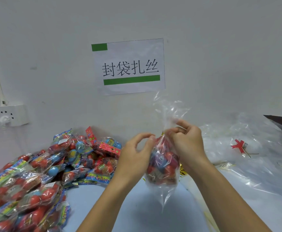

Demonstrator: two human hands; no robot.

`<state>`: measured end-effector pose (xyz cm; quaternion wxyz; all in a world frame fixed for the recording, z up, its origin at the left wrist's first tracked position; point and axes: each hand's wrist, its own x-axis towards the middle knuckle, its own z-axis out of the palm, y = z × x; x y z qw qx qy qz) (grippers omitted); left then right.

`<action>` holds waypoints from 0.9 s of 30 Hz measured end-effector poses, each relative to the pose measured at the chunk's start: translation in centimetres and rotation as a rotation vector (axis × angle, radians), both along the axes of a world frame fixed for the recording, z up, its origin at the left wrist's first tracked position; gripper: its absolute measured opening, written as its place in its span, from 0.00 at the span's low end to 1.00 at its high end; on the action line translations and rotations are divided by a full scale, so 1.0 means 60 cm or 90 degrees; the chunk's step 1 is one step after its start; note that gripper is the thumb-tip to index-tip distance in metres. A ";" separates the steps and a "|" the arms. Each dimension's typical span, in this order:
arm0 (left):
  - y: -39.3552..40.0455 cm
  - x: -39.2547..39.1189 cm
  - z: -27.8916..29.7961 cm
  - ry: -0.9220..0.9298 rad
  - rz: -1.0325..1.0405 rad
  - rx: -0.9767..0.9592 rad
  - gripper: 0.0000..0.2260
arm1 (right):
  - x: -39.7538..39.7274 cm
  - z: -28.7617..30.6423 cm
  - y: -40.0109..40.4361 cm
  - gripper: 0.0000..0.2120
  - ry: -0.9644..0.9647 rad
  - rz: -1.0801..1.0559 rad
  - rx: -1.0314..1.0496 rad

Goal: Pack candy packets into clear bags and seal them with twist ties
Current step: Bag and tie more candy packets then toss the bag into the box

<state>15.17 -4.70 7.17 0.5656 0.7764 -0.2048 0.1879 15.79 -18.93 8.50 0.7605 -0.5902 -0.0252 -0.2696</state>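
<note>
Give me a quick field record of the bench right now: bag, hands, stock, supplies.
bag: clear bag filled with candy, held up, neck gathered
left hand: pinching at the bag's neck
right hand: gripping the neck
tie: gold glint at neck, state unclear
stock: candy packets piled at left
supplies: empty bags at right

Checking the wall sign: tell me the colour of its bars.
Green, seen in the head view: both bars on the wall sign.
</note>
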 end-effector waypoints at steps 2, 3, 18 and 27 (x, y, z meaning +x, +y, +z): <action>0.003 0.005 -0.004 0.129 0.024 -0.090 0.08 | -0.003 0.009 -0.009 0.21 -0.009 0.023 0.049; 0.003 0.006 -0.006 0.220 0.019 -0.128 0.11 | -0.006 0.013 -0.014 0.21 -0.016 0.043 0.075; -0.012 0.010 -0.023 0.340 -0.153 -0.469 0.28 | -0.017 0.013 -0.036 0.10 0.097 0.060 -0.122; -0.020 0.004 -0.017 0.262 -0.103 -0.513 0.27 | -0.025 -0.008 -0.032 0.18 0.112 0.322 -0.413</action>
